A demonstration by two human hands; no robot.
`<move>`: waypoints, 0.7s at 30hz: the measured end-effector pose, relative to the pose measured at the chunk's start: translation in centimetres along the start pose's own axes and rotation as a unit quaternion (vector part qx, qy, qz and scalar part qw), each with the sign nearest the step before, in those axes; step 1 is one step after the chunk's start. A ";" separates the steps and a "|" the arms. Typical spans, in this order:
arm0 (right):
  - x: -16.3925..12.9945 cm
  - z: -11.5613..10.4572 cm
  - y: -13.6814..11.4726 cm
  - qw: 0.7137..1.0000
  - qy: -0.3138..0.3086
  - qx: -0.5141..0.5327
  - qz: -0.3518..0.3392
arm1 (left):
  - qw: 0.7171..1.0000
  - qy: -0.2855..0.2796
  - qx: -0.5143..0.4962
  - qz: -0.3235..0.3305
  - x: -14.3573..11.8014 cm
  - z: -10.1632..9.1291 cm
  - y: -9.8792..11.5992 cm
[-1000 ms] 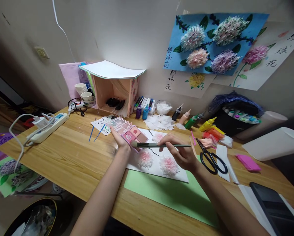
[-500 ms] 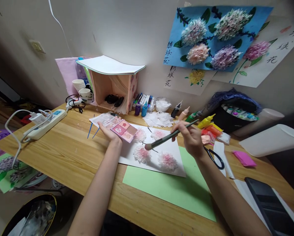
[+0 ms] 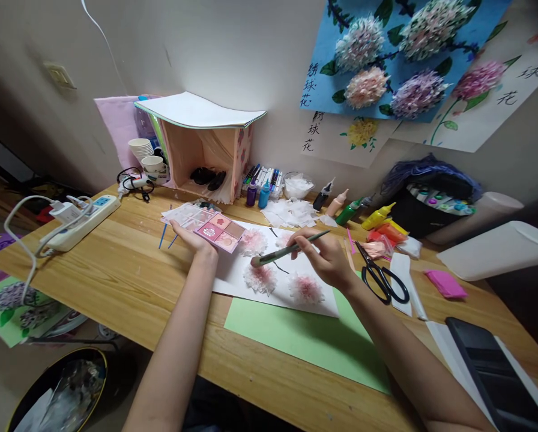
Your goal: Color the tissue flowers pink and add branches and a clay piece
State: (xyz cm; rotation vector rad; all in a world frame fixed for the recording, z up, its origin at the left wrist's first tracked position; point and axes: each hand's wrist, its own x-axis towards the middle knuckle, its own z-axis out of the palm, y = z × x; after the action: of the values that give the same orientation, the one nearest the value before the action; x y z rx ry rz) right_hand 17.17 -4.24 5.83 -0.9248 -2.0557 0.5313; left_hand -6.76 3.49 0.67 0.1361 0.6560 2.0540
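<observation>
An open makeup palette [image 3: 220, 233] with pink and brown pans rests in my left hand [image 3: 191, 241], its clear lid tipped back. Between the fingers of my right hand [image 3: 325, 257] is a makeup brush [image 3: 280, 254] with a green handle. The bristles hang over the upper edge of the lower-left paper flower [image 3: 260, 279]; whether they touch it I cannot tell. Several fluffy white flowers with pink centres sit on the white paper [image 3: 233, 282], among dark drawn stems. My right hand partly hides the upper-right one. Green paper [image 3: 296, 342] lies beneath.
Black scissors [image 3: 381, 279] lie to the right, near a pink packet [image 3: 446, 284] and a black case [image 3: 489, 366]. Paint bottles [image 3: 349, 211] and torn white tissue [image 3: 291, 212] line the back. A power strip [image 3: 86, 223] is at the left.
My right hand and the brush have moved left, bringing the bristles closer to the palette. The scissors now show more fully. The view has shifted slightly.
</observation>
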 end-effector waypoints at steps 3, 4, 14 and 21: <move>0.1 -1.0 0.6 0.999 0.019 0.011 0.030 | 0.999 0.018 -0.014 0.031 -0.4 0.5 0.3; 0.1 -1.5 0.9 0.999 0.034 0.014 0.038 | 0.999 0.022 -0.014 0.025 -0.5 0.6 0.4; 0.8 -2.2 4.0 0.997 0.011 0.034 0.063 | 0.999 0.010 -0.003 0.033 0.7 -0.3 0.9; 1.0 -2.1 4.2 0.998 0.006 -0.053 0.038 | 0.999 0.041 -0.012 0.028 0.5 0.1 1.4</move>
State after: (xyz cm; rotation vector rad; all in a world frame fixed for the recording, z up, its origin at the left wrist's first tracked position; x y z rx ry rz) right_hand 20.29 -0.69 4.89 -1.0700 -2.0617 0.4586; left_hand -8.05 3.37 1.40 0.0563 0.6855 2.1293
